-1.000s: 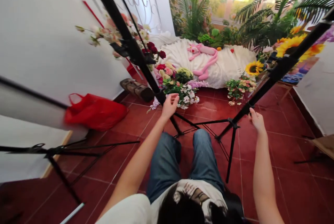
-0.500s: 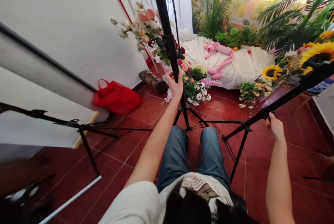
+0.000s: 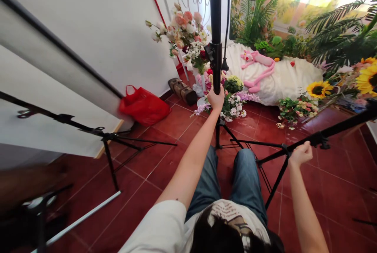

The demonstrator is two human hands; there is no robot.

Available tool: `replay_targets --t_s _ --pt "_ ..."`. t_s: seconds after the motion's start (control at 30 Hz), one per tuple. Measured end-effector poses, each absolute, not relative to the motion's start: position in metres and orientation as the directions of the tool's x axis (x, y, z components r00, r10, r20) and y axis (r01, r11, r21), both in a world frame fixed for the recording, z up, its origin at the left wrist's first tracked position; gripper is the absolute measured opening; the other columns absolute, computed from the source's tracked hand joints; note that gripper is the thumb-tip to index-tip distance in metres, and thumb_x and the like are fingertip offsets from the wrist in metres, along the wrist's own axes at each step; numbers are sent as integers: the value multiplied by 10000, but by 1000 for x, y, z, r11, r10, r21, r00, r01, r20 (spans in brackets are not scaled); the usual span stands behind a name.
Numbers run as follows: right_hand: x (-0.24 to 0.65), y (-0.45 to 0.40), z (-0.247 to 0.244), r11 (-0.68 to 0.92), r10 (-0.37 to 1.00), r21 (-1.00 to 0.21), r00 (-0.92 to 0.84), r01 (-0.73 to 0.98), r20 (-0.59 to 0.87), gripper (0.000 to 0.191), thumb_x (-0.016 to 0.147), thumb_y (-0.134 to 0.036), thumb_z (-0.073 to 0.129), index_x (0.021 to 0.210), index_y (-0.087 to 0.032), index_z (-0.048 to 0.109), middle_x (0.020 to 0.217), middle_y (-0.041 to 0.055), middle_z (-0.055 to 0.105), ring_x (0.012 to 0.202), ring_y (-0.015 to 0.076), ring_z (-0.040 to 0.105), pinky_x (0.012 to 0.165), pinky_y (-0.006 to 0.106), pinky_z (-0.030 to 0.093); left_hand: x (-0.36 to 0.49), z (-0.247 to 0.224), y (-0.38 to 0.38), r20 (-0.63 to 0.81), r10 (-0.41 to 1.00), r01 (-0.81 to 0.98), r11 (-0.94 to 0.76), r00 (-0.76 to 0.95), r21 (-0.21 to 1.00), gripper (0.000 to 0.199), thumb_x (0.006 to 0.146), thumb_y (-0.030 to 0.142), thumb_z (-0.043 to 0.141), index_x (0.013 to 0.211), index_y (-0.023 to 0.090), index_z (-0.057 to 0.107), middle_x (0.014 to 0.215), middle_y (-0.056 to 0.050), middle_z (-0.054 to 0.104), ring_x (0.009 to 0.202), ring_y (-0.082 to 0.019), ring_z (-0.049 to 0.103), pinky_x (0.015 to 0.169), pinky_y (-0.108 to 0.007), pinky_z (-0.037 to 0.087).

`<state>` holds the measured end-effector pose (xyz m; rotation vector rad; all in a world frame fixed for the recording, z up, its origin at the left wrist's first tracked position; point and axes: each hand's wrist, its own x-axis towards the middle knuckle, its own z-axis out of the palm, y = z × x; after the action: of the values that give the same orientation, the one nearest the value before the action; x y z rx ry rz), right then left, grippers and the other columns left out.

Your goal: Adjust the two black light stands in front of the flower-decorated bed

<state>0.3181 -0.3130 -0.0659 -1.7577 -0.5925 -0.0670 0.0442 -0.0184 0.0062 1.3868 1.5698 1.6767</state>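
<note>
My left hand [image 3: 216, 99] is wrapped round the upright black pole of a light stand [image 3: 216, 54], below its clamp knob. A cable with a plug [image 3: 225, 64] hangs beside that pole. On the right, a second black light stand [image 3: 338, 129] leans at a steep slant. My right hand [image 3: 300, 154] is closed at its lower pole, just above the leg joint and below a clamp knob [image 3: 324, 143]. The fingers are partly hidden there. Both stands have spread legs on the floor by my knees.
A third black stand [image 3: 85, 127] and a red bag [image 3: 145, 105] are at left. A white rod [image 3: 85, 217] lies on the red tiles. Ahead are artificial flowers [image 3: 188, 29], a pink plush toy [image 3: 262, 60] on white cloth [image 3: 300, 84], and sunflowers [image 3: 319, 88].
My left hand has closed more fully round the upright pole. My right hand has slid down the slanted pole, from near the knob towards the leg joint. The view has shifted left.
</note>
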Motion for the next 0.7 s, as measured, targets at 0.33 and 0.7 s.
replay_targets --t_s 0.33,0.7 --pt "183 -123 -15 62 867 -859 399 508 299 581 844 -714 444 546 -245 275 523 -56 297 521 100 313 527 254 296 38 9 -25 340 885 308 -242 -318 920 290 915 427 575 829 171 682 767 -82 712 776 -206 673 750 -283 459" --pt "133 3 62 -234 950 -390 124 891 -288 401 821 -389 703 508 -156 610 417 31 496 531 182 594 621 279 450 40 5 -24 325 881 332 -209 -345 920 176 867 355 652 816 194 700 814 -67 737 813 -204 687 747 -267 474"
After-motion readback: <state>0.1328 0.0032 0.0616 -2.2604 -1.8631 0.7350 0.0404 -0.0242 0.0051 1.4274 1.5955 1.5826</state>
